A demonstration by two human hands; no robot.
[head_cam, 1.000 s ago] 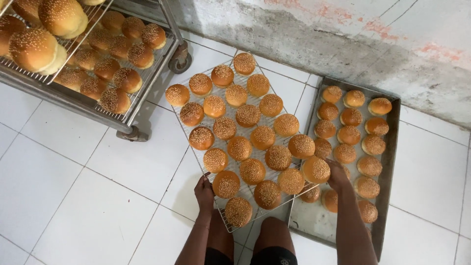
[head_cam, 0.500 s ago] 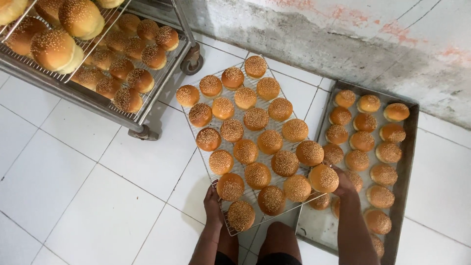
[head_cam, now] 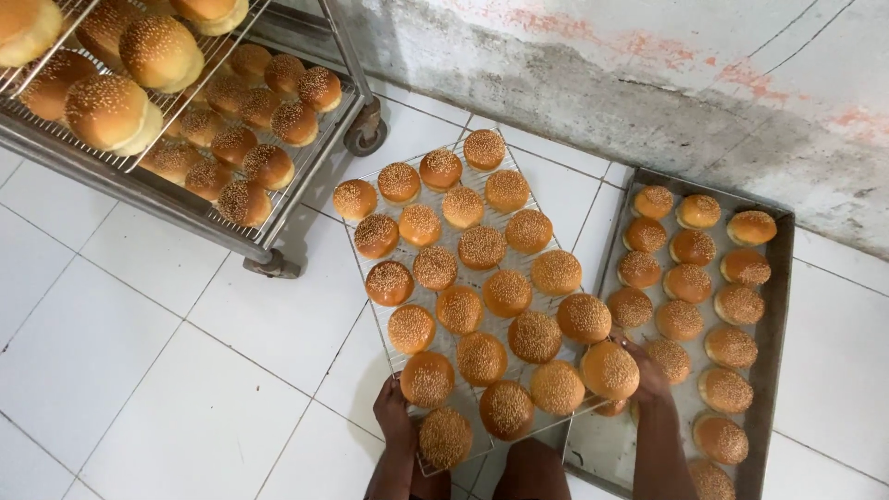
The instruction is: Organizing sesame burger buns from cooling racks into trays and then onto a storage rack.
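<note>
**Holding a wire rack of sesame buns level**

Gripping the wire cooling rack evenly at both near corners should keep its sesame buns from sliding. The left hand has its fingers closed on the near-left edge; the right hand clasps the near-right corner, over the metal baking tray on the tiled floor.
</note>
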